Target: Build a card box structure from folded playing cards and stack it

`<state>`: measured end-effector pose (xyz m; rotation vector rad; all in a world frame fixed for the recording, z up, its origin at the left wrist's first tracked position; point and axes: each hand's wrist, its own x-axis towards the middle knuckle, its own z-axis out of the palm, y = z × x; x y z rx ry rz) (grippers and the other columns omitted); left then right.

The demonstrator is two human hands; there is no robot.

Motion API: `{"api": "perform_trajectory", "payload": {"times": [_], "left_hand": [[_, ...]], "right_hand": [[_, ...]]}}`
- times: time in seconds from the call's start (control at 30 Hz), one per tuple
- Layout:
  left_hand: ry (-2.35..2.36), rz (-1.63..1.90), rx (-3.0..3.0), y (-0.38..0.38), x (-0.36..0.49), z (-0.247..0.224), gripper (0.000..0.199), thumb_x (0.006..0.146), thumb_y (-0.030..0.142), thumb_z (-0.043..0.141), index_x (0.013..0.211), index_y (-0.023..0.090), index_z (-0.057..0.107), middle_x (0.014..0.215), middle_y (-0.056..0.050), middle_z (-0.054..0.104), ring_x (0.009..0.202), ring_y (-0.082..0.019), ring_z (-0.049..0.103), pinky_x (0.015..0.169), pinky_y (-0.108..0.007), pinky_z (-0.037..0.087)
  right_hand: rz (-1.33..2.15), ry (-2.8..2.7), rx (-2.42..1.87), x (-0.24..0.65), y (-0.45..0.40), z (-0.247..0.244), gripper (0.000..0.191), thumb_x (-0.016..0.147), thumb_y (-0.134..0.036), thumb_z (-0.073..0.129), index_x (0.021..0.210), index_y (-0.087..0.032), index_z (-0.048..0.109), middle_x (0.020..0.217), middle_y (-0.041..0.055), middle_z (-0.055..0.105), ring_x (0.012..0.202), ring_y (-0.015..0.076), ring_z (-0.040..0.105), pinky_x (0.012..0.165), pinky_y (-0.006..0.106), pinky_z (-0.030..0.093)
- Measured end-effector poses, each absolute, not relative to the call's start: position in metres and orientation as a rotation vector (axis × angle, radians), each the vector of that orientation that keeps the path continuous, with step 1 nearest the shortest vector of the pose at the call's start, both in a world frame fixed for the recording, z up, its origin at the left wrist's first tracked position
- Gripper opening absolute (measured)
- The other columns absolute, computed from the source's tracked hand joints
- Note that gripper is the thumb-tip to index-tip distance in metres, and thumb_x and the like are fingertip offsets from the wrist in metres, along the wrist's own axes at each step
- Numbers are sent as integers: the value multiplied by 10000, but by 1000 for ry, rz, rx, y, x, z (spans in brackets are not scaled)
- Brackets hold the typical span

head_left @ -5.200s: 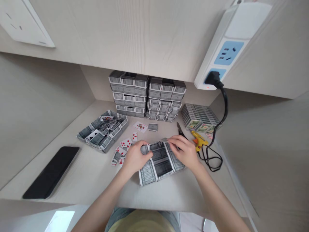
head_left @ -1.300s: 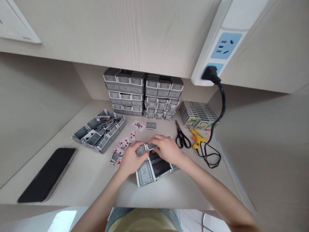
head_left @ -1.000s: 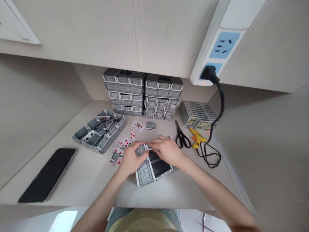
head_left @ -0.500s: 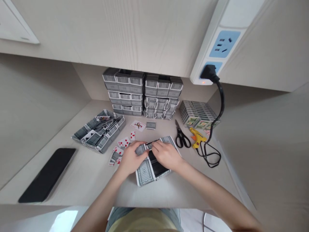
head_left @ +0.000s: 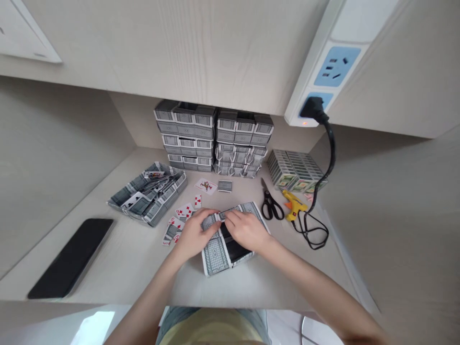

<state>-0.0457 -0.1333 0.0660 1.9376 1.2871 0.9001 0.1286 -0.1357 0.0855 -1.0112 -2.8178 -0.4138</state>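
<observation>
A box built from grey-backed playing cards [head_left: 216, 255] lies on the desk before me, with a dark opening along its middle. My left hand [head_left: 195, 233] is closed round its far left side, thumb on top. The fingers of my right hand [head_left: 247, 231] are bent and pressed together at the far edge of the opening, close to the left thumb. What lies under those fingertips is hidden. Several loose playing cards [head_left: 185, 211] are spread to the left of the box. Beyond it lie a joker card [head_left: 206, 186] and a small face-down card piece [head_left: 224, 186].
Stacked card boxes [head_left: 190, 127] stand at the back. An open card tray [head_left: 154, 218] with card pieces and a black phone-like slab [head_left: 72, 258] lie left. Black scissors [head_left: 271, 206], a corded yellow glue gun [head_left: 296, 205] and card packs [head_left: 296, 167] lie right. A power strip [head_left: 323, 81] hangs above.
</observation>
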Motion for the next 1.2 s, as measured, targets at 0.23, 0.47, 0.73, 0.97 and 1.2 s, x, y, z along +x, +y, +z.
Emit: {"api": "perform_trajectory", "payload": {"times": [0.23,0.47,0.73,0.97,1.2], "left_hand": [[1278,913,1928,-134,-46,67,249,768,289,513,982,184,588,1020,-61,619,970,-186,559,890,-344,414],[1284,914,1937,-135,-46,67,269,743,303,546,983,188,588,1012,-63,617,959,-190,563,878,-349,423],[1265,927,1936,-135,-46,67,274,746,314,543,987,191,588,1011,-64,615,955,-191,566,867,-344,430],[1277,909,1933,-135,-46,66,278,752,313,539,997,189,583,1023,-68,609,964,-190,560,875,-347,426],[1247,920,1925,-135,-47,65,281,752,291,536,1011,188,576,1025,-69,608,973,-194,554,884,-355,422]], "right_hand": [[-419,-2865,-975,127,-136,86,207,870,-81,333,878,-100,540,940,143,576,778,198,539,573,298,436],[-402,-2867,-984,127,-138,85,203,873,-80,325,891,-99,527,1011,166,562,820,207,554,589,311,457],[-310,-2875,-1062,126,-134,92,143,875,-112,362,919,-121,498,1034,147,561,837,193,562,602,294,462],[-320,-2917,-1052,126,-131,95,123,870,-116,378,911,-132,493,1030,130,563,826,190,566,581,286,459],[-242,-2894,-1092,127,-134,92,120,866,-117,387,912,-135,496,1049,131,548,841,180,572,610,281,477]]}}
